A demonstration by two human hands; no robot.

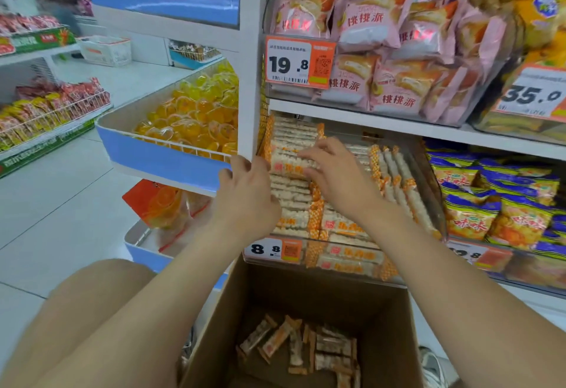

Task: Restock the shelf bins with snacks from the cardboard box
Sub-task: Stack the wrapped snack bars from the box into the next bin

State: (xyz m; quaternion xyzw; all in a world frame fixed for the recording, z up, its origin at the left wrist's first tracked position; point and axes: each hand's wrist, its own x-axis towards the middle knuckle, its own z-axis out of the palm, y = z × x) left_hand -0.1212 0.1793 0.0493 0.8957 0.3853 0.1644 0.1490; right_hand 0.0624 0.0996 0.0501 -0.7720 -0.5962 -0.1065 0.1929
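Observation:
A clear shelf bin (343, 268) on the middle shelf holds rows of long white-and-orange snack bars (294, 204). My left hand (248, 194) grips the left end of a bundle of these bars at the bin's left side. My right hand (337, 173) lies over the same bundle with fingers spread and bent, pressing on its top. Below the bin stands an open cardboard box (392, 320) with several of the same snack bars (309, 344) loose on its bottom.
Pink pastry packs (382, 51) fill the bin above, behind a 19.8 price tag (298, 63). Blue-and-yellow snack bags (496, 204) sit in the bin to the right. An end shelf with orange jelly cups (196, 118) stands left. My knee (101, 289) is beside the box.

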